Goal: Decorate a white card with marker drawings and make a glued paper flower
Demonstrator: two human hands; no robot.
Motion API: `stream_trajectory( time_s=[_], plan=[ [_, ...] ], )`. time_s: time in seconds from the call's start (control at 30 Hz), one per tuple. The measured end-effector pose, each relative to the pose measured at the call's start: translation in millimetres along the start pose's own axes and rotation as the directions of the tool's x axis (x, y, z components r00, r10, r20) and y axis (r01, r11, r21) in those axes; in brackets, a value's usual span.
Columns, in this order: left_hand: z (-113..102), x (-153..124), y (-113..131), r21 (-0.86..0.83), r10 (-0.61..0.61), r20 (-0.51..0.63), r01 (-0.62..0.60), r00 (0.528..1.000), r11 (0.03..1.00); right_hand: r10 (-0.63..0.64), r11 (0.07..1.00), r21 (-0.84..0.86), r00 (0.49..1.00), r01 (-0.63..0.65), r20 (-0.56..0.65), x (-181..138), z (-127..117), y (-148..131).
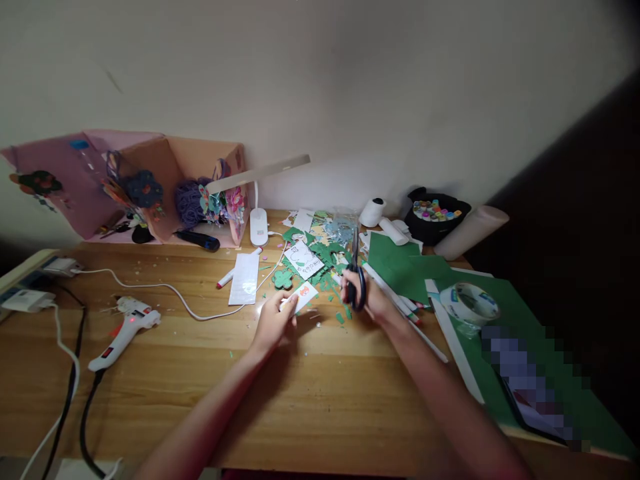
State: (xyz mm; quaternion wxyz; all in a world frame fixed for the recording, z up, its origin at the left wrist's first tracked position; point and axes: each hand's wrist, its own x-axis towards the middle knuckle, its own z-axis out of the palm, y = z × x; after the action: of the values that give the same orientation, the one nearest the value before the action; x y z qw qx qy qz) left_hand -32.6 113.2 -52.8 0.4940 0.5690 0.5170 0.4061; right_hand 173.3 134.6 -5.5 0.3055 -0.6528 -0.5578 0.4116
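My left hand (273, 322) pinches a small white paper card (303, 295) with an orange mark, held just above the wooden desk (310, 400). My right hand (367, 297) grips black-handled scissors (356, 277), blades pointing up and away. The scissors are a short way right of the card and do not touch it. Green paper scraps (325, 263) lie just beyond both hands.
A white glue gun (125, 327) with cables lies at the left. A desk lamp (259, 223), a pink cardboard box (150, 187), green paper sheets (400, 267), a tape roll (470, 303), markers in a black pot (436, 213) and a pixelated patch at the right.
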Motion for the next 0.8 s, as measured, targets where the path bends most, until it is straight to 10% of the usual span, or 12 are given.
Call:
stream_trajectory(
  time_s=[0.2, 0.8],
  plan=[
    [-3.2, 4.1, 2.3, -0.127, -0.042, -0.095, 0.029, 0.995, 0.991, 0.005, 0.716, 0.629, 0.903, -0.304, 0.430, -69.4, 63.7, 27.5],
    [5.7, -14.2, 20.1, -0.127, -0.079, -0.005, 0.077, 0.997, 0.989, -0.012, 0.812, 0.522, 0.887, -0.261, 0.462, -84.5, 66.6, 28.1]
  ],
)
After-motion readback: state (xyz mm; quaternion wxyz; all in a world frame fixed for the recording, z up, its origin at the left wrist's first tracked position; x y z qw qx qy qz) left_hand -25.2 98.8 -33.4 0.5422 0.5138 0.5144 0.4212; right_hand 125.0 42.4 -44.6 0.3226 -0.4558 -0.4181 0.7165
